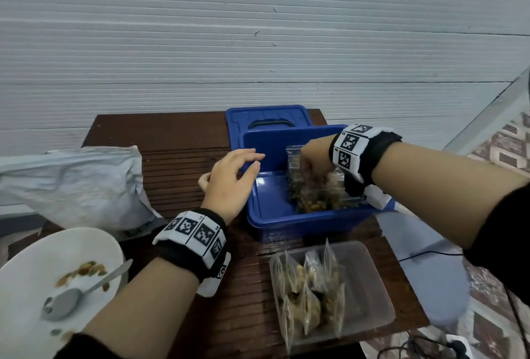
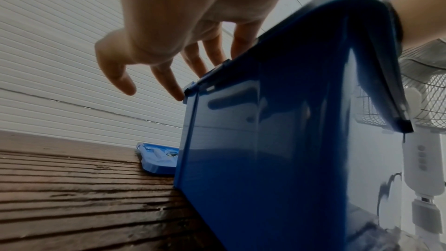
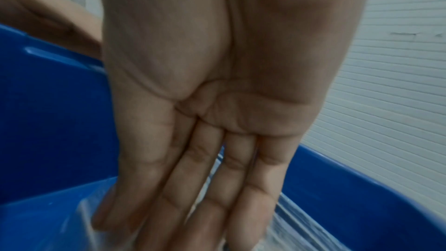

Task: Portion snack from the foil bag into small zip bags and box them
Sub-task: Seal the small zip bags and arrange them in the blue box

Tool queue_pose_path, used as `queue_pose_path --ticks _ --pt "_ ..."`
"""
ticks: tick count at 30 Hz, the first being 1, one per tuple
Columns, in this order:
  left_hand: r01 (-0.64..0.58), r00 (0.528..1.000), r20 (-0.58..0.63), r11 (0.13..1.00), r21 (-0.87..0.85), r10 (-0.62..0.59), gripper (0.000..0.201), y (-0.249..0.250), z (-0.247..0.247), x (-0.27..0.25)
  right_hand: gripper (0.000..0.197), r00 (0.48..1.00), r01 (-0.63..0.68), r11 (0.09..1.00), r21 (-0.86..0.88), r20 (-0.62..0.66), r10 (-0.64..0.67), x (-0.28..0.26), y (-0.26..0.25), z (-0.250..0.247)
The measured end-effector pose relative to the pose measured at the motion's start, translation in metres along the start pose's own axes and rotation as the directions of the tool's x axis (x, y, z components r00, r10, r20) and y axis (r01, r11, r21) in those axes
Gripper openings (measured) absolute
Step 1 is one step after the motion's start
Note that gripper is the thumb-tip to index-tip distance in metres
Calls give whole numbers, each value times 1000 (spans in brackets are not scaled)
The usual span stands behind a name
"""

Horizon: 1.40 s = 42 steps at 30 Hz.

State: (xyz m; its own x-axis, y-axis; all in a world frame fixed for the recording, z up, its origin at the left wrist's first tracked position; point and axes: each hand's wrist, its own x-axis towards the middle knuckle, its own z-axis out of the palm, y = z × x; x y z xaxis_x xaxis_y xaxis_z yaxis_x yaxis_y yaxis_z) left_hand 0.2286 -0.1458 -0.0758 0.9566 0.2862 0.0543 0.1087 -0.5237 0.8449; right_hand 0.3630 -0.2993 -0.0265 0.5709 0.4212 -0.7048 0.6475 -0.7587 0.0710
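The left hand (image 2: pixel 183 26) hangs with fingers (image 2: pixel 169 81) spread and relaxed, their tips touching the blue box (image 2: pixel 277 150) rim, above the brown slatted table (image 2: pixel 72 198)

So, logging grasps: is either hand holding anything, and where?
No grip visible. Right hand presses straight fingers on zip bags in blue box; left hand touches its rim.

A white plate (image 1: pixel 34 261) with a spoon (image 1: pixel 74 295) is seen near left on the slatted wooden table (image 1: pixel 177 140); a fan (image 2: pixel 424 87) is stood far right.
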Motion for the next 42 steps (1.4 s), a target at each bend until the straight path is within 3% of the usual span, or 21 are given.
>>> queue_pose_path --ticks 11,16,23,27,33,38,42 --pt "-48 999 -8 997 62 48 13 19 -4 -25 11 971 165 951 262 -213 -110 -65 -6 -3" --pt "-101 993 -43 977 187 111 3 37 3 -51 11 948 226 921 318 -291 -132 -95 -13 15" --pt "-207 978 73 943 260 194 11 55 26 -107 14 942 238 902 362 -311 -123 -123 -24 58" --pt "-233 959 222 932 276 174 25 57 39 -128 13 924 231 896 379 -374 -80 -132 -28 87" --pt "-268 904 423 850 453 60 42 57 56 -150 14 900 215 872 440 -436 -2 -141 -33 138" --pt "-276 914 404 789 548 39 20 58 64 -159 16 873 209 805 555 -476 102 -143 -36 176" --pt "-211 944 329 827 521 33 19 56 69 -163 16 818 273 688 673 -538 202 -147 -41 194"
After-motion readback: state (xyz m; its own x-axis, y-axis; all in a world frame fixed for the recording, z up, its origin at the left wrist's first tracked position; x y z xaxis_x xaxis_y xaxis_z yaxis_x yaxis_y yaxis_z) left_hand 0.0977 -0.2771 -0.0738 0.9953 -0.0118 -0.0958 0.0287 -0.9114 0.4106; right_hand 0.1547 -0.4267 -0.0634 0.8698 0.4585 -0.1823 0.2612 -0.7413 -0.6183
